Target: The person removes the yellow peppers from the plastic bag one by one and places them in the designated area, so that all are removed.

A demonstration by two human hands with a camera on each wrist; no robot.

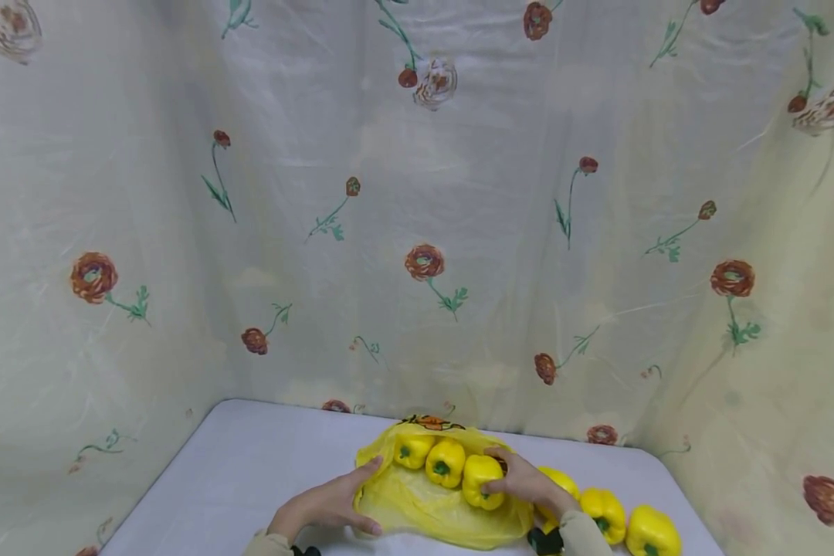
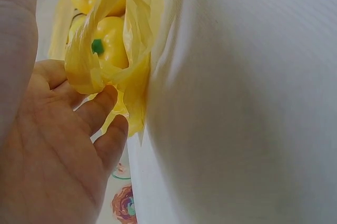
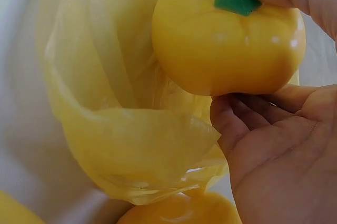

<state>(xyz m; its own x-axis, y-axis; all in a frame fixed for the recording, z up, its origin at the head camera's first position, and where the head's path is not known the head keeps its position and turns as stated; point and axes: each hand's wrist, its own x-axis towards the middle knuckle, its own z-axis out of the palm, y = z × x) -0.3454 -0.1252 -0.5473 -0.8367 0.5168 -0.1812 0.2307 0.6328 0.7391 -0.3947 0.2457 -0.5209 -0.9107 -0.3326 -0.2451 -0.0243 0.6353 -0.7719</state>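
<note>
A yellow plastic bag (image 1: 424, 506) lies on the table with its mouth facing me. Inside it sit two yellow bell peppers (image 1: 445, 463) with green stems, side by side at the back. My right hand (image 1: 528, 480) holds a third bell pepper (image 3: 226, 50) at the bag's right part, thumb beside the stem and fingers against the opposite side. At the bag's left edge, my left hand (image 1: 327, 502) has its thumb and fingers spread apart. The left wrist view shows its fingertips (image 2: 108, 100) touching the bag's loose edge; part of those fingers is hidden behind the plastic.
To the right of the bag, more yellow bell peppers (image 1: 603, 513) stand in a slanting row, partly hidden by my right arm. The white table (image 1: 278, 440) meets a flowered curtain (image 1: 486, 309) at the back and on both sides.
</note>
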